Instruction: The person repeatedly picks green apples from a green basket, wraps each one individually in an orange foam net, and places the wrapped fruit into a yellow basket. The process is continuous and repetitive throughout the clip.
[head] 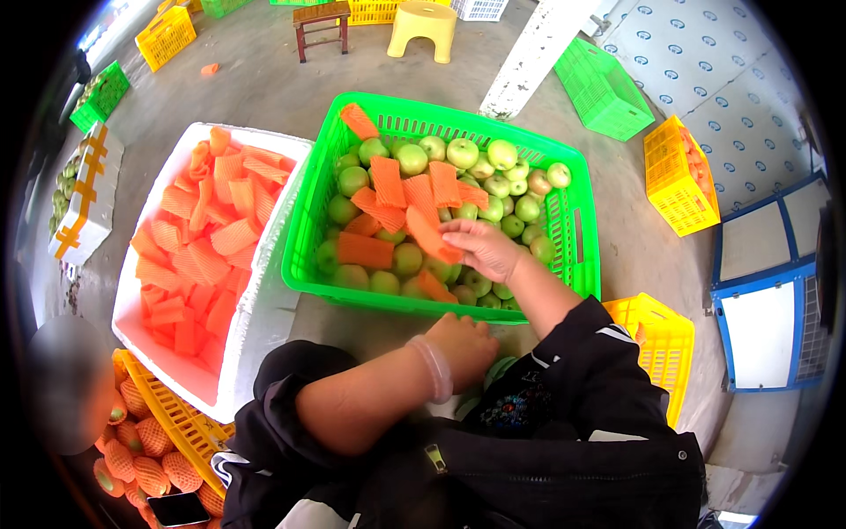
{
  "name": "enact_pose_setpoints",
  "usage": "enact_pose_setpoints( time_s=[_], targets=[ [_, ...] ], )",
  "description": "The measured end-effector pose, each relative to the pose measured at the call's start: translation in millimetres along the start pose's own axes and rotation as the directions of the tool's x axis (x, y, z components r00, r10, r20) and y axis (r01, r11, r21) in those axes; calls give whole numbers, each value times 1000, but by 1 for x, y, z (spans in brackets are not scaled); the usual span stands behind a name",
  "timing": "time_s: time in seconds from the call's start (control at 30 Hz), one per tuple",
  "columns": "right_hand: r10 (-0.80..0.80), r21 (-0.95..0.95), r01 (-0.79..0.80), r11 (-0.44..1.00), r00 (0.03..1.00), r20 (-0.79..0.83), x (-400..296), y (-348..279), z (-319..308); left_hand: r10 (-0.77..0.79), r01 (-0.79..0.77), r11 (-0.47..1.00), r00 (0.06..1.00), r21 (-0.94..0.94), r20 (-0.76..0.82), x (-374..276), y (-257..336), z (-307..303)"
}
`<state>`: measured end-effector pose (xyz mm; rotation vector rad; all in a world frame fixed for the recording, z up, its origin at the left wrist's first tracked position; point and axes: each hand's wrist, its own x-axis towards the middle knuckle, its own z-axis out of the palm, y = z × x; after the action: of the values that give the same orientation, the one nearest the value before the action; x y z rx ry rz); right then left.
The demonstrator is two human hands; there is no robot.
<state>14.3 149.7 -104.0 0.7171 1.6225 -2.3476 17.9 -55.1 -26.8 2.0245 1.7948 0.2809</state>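
A green plastic crate (590, 264) full of green apples (462, 153) stands in front of me, with several orange foam net sleeves (386, 182) lying on the fruit. My right hand (486, 248) reaches over the crate, its thumb and fingers closed on an orange foam net sleeve (428, 235). Below the crate's near rim is my left hand (462, 347), fingers curled, with a pale bangle (433, 369) on the wrist; whether it holds anything is hidden. At the left, a white foam box (264, 291) holds a heap of orange foam sleeves (205, 244).
A yellow crate (175, 410) at the lower left holds sleeved fruit with a phone (178, 509) on top. Another yellow crate (667, 344) stands at my right. A white pillar (529, 59) rises behind the green crate. Beyond are a yellow stool (423, 26) and a wooden stool (322, 14).
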Motion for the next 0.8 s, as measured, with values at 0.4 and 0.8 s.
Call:
enact_pose_setpoints(
  time_s=[0.4,0.8],
  targets=[
    [-288,133,280,951,957,40,-89,-68,24,-593,-100,703,462,-704,-659,19,-29,-45],
    [-616,-829,354,432,788,16,-103,-56,33,-776,-203,346,486,-916,-401,41,-50,-32]
  ],
)
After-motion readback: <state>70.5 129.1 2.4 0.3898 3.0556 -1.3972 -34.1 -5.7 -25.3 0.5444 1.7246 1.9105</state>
